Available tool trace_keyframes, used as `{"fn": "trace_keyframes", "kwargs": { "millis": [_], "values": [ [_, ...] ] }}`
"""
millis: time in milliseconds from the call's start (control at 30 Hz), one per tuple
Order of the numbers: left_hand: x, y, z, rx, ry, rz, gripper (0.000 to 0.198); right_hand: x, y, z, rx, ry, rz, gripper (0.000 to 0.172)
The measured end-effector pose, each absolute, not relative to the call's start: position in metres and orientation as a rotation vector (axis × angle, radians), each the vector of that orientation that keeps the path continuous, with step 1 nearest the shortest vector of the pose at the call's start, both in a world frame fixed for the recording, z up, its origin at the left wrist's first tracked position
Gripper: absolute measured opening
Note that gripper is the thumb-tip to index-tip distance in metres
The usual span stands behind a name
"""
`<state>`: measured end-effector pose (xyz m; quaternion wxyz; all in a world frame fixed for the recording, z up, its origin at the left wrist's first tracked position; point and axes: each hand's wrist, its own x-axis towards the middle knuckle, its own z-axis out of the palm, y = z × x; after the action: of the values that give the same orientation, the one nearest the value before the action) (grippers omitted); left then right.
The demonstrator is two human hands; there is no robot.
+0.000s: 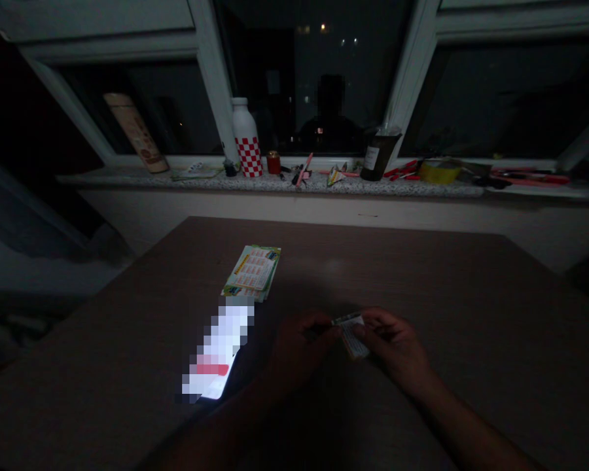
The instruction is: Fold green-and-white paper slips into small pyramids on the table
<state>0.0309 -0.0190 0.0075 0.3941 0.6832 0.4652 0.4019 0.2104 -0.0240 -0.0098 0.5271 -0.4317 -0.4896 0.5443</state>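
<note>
A small printed card [355,340], whitish with rows of fine text and a yellowish lower edge, is held up above the table between my hands. My right hand [397,347] pinches its right side, the thumb across the printed face. At the card's left edge, my left hand [304,347] is closed, fingertips pressed against the upper corner; this hand is in deep shadow. Left of the hands lies a lit phone [218,350], its screen pixelated. Beyond the phone rests a loose stack of printed cards [252,271] with green borders and number-like grids.
The brown table [446,281] stands against a wall under a dark window. On the stone sill [196,183] are a tan flask [135,134], a red-checked white bottle [248,140], a red jar [273,163], a dark cup [374,156] and a yellow tape roll [440,171].
</note>
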Motion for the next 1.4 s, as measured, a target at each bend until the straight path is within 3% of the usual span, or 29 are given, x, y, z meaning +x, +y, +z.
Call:
{"fn": "trace_keyframes", "kwargs": {
  "millis": [1400],
  "values": [
    [0.0266, -0.0195, 0.0101, 1.873, 1.126, 1.094, 0.015, 0.2171, -0.0276, -0.0051, -1.053, -1.355, 1.092, 0.010]
  ]
}}
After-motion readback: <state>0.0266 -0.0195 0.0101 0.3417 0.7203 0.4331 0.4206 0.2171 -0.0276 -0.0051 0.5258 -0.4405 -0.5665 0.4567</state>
